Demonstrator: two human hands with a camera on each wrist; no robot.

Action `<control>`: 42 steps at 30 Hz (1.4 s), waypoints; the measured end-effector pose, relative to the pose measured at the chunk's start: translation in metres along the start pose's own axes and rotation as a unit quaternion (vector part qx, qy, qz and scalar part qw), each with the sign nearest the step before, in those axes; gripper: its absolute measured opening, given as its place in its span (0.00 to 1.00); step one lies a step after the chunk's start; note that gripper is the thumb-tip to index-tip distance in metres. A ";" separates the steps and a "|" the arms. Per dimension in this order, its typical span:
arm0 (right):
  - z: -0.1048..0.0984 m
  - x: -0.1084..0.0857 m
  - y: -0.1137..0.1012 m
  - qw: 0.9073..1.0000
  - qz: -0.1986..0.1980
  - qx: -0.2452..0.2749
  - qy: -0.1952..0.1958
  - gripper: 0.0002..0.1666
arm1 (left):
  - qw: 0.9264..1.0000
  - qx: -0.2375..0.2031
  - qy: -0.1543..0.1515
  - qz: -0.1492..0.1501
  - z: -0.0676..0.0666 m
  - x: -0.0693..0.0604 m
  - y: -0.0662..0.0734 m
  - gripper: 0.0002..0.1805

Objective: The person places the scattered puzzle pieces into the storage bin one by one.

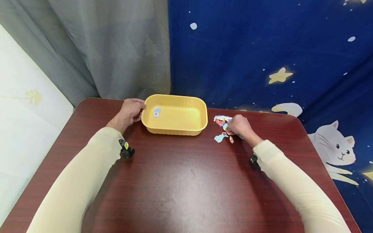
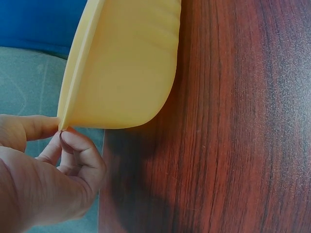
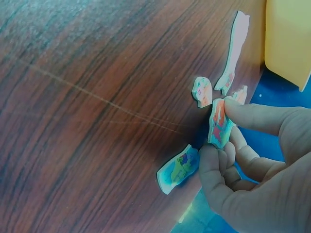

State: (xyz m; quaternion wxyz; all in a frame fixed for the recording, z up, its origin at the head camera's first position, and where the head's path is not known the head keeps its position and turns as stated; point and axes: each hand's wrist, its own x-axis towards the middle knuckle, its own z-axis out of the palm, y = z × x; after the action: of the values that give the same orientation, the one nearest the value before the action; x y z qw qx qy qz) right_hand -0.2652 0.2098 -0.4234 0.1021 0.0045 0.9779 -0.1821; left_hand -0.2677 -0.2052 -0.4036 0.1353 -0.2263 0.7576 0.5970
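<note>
At the back of the table, my left hand (image 1: 131, 110) pinches the left rim of a yellow plastic basin (image 1: 175, 132). In the left wrist view, thumb and fingers of the left hand (image 2: 53, 179) meet on the rim of the basin (image 2: 126, 73). To the basin's right, my right hand (image 1: 240, 126) is among several flat printed pieces. The right wrist view shows the right hand (image 3: 262, 160) pinching one puzzle piece (image 3: 219, 124) between thumb and fingers. Around it lie a blue-green piece (image 3: 177, 170), a small rounded piece (image 3: 201, 92) and a long pale piece (image 3: 235, 53).
Inside the basin, a small white and blue label (image 1: 156, 112) shows at the left end. The dark red-brown table (image 1: 186, 181) has its back edge against a grey curtain (image 1: 122, 48) and a blue starry curtain (image 1: 247, 58).
</note>
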 end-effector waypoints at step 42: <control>-0.044 0.026 -0.003 0.975 0.058 0.198 -0.086 0.16 | 1.000 0.007 -0.005 0.007 -0.001 0.000 -0.001 0.20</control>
State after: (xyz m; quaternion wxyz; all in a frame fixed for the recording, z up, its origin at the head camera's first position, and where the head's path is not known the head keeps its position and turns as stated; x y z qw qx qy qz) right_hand -0.2993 0.2215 -0.3874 0.1931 0.0660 0.9079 -0.3661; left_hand -0.2670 -0.2065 -0.4042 0.1364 -0.2172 0.7625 0.5940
